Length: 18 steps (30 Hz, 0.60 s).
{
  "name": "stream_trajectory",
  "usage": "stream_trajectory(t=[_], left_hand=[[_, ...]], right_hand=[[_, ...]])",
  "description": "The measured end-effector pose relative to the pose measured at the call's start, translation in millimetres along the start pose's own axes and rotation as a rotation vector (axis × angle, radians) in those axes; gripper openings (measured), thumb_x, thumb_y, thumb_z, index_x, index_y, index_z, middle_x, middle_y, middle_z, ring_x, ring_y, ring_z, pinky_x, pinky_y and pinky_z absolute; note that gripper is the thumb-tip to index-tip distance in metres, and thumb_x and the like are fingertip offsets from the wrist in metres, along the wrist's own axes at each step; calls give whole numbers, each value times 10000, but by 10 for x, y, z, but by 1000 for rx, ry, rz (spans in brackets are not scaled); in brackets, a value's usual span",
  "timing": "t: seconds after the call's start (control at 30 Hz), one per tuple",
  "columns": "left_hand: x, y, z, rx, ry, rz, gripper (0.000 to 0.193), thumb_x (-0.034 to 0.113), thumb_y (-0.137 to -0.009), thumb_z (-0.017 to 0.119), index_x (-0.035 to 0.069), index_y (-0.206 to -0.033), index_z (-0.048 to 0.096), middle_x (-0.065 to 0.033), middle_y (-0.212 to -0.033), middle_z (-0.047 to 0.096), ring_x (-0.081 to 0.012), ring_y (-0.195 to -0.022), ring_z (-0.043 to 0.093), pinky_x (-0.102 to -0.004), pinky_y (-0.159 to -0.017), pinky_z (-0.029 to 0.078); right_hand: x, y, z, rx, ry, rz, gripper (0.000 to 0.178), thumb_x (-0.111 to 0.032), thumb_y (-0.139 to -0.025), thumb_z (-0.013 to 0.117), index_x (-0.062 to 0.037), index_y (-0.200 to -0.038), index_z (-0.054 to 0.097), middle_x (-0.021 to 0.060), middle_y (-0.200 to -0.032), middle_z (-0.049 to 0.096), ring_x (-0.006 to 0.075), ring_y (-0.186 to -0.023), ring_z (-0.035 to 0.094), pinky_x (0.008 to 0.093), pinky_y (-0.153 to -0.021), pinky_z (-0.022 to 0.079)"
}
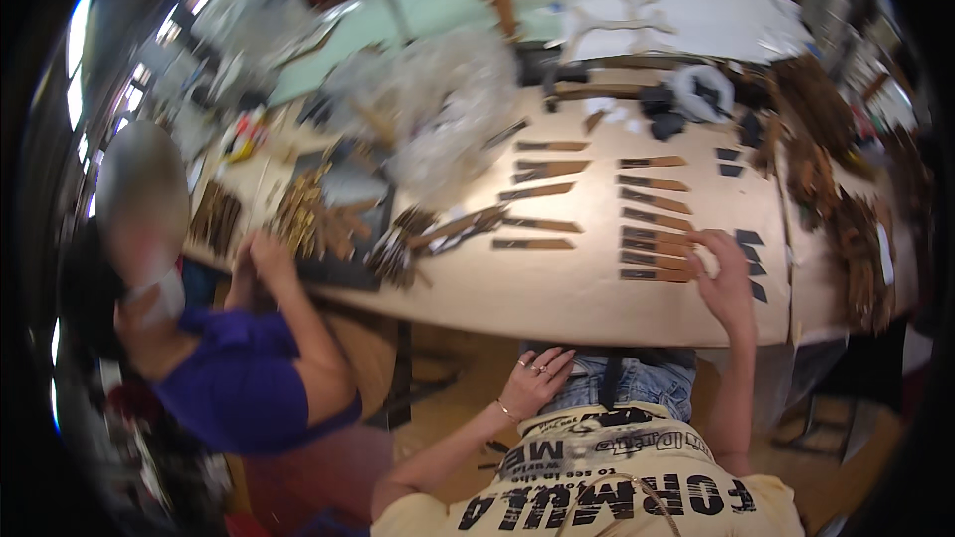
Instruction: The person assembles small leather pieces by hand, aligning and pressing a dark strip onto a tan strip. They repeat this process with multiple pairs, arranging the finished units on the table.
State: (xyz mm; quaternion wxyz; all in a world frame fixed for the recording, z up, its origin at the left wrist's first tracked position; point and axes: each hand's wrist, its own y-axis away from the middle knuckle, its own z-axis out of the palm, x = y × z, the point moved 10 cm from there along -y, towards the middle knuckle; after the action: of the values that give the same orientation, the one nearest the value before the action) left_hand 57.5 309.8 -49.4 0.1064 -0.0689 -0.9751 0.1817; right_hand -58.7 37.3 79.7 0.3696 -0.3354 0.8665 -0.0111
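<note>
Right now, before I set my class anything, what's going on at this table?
The person's right hand is at the right ends of the lower brown strips, which lie in a column on the table; a small pale thing shows at that hand. The left hand rests by the blue jeans. To the left, a co-worker's hands are together near a pile of brown and gold pieces; what they hold can't be made out.

Head-worn fisheye looks down from close above the table (557, 288)
</note>
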Motion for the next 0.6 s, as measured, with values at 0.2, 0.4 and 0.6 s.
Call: stream_trajectory(t=[0.2, 0.4, 0.6], left_hand=[[-243, 598, -525, 68, 594, -480, 347, 12, -844, 661, 84, -1182, 630, -104, -1260, 630, -290, -1191, 599, -389, -954, 493], [-917, 472, -443, 237, 747, -683, 452, 39, -882, 662, 58, -1316, 539, -148, -1143, 637, -310, -1025, 624, -361, -909, 494], [-1047, 348, -438, 348, 697, -570, 701, 235, -738, 865, 68, -1333, 535, -130, -1132, 632, -284, -1001, 613, -358, -899, 494]], right_hand=[[120, -13, 6, -95, 4, 58, 217, -127, -941, 640, -9, -1122, 659, 129, -1064, 670, 277, -1031, 623, 354, -931, 459], [187, -31, 207, -184, -30, 42, 271, -193, -972, 625, 5, -1155, 654, 98, -1114, 684, 211, -1064, 613, 333, -961, 449], [213, -43, 269, -221, 2, 44, 313, -215, -992, 608, 0, -1216, 648, 95, -1126, 683, 163, -1039, 600, 313, -942, 450]])
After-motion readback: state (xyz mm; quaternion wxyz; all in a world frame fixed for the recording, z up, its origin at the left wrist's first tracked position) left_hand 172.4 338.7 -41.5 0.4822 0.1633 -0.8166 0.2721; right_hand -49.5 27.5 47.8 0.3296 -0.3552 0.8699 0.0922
